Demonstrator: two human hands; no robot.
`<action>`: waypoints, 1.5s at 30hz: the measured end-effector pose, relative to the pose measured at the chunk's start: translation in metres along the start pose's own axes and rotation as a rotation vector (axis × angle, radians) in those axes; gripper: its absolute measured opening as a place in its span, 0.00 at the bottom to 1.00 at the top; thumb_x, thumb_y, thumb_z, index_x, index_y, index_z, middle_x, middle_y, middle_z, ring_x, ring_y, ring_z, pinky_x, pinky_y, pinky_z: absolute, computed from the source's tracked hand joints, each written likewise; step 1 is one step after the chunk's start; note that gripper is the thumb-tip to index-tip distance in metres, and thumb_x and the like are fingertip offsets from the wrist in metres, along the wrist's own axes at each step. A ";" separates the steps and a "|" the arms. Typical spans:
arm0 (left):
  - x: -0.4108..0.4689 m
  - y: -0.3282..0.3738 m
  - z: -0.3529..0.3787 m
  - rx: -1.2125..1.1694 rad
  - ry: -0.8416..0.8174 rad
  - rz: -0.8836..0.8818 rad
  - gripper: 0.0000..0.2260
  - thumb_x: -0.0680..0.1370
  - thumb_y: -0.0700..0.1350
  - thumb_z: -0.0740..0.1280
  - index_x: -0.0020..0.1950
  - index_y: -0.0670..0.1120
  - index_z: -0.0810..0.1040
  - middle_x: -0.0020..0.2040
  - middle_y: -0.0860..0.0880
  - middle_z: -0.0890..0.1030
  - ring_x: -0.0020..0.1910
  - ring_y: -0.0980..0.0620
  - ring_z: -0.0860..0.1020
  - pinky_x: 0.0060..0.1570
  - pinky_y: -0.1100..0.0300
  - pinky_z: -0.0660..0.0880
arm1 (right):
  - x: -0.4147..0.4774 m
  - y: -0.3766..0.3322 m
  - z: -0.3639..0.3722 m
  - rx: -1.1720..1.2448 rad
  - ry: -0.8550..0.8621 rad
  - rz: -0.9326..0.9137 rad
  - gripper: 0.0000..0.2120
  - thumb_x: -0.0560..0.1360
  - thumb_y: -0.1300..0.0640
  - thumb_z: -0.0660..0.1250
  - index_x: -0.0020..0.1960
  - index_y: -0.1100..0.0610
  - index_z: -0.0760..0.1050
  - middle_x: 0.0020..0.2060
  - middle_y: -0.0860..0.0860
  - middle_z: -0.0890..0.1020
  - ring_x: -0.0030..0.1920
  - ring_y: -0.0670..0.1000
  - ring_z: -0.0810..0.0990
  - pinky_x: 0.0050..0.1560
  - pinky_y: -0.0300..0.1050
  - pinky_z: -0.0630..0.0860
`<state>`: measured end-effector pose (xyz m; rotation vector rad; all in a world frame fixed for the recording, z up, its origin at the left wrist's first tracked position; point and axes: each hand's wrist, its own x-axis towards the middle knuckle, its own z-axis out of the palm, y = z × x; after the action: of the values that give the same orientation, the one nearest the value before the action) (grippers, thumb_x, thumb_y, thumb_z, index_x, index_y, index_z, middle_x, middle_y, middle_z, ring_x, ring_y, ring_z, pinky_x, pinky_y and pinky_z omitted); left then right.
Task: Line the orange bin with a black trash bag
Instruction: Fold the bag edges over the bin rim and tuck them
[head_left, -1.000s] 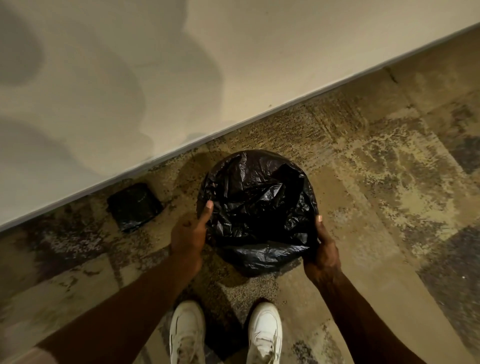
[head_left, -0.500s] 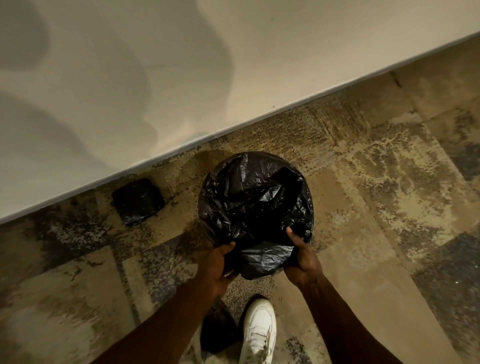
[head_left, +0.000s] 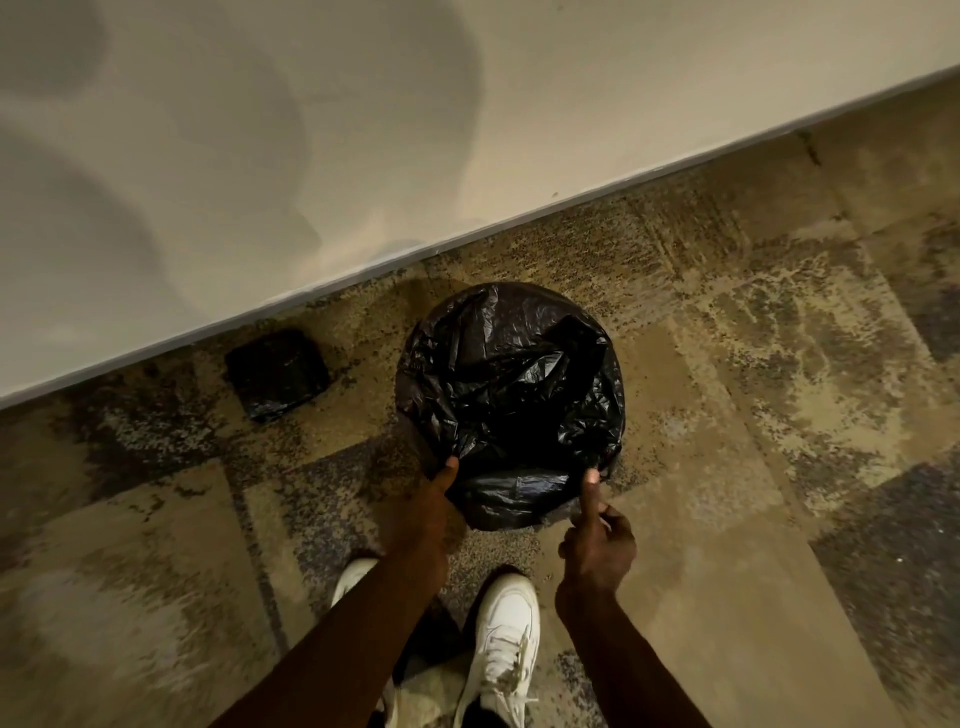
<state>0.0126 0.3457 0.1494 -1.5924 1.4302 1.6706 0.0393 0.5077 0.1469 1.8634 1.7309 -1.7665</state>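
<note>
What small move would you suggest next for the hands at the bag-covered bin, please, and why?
Probably tug the near edge lower: the crinkled black plastic trash bag already drapes the rim, with left hand and right hand at its near side.

1. The light is dim and warm yellow throughout.
2. Broad soft shadows overlap on the wall (head_left: 260, 156).
3. The black trash bag (head_left: 511, 384) carries small glossy highlights.
4. The floor (head_left: 130, 597) is smeared by blur at lower left.
5. The wide lens bends the baseboard (head_left: 597, 200) line.

Mottled carpet (head_left: 753, 364): bagged bin (head_left: 511, 395), black bundle (head_left: 278, 373).
</note>
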 end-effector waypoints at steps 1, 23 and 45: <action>-0.010 0.008 0.000 -0.042 -0.043 -0.053 0.23 0.78 0.56 0.74 0.65 0.41 0.80 0.60 0.45 0.84 0.55 0.44 0.84 0.61 0.44 0.82 | -0.005 0.000 0.002 0.040 -0.029 0.006 0.25 0.73 0.39 0.77 0.54 0.59 0.78 0.40 0.56 0.82 0.34 0.52 0.76 0.32 0.46 0.73; 0.013 -0.006 0.017 -0.336 -0.234 -0.214 0.28 0.67 0.32 0.63 0.68 0.35 0.79 0.61 0.34 0.82 0.58 0.37 0.78 0.54 0.49 0.77 | 0.009 -0.003 0.044 0.399 -0.547 0.473 0.14 0.72 0.66 0.62 0.56 0.68 0.78 0.49 0.64 0.85 0.49 0.63 0.85 0.49 0.54 0.83; 0.029 0.078 -0.033 -0.129 -0.185 -0.011 0.03 0.79 0.37 0.70 0.46 0.43 0.82 0.45 0.47 0.85 0.44 0.47 0.81 0.41 0.55 0.74 | 0.055 -0.072 0.032 0.030 -0.156 -0.045 0.27 0.69 0.47 0.83 0.57 0.63 0.79 0.52 0.56 0.89 0.50 0.53 0.89 0.56 0.52 0.86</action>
<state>-0.0453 0.2778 0.1582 -1.4636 1.2422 1.8837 -0.0473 0.5489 0.1408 1.6591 1.7114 -1.9073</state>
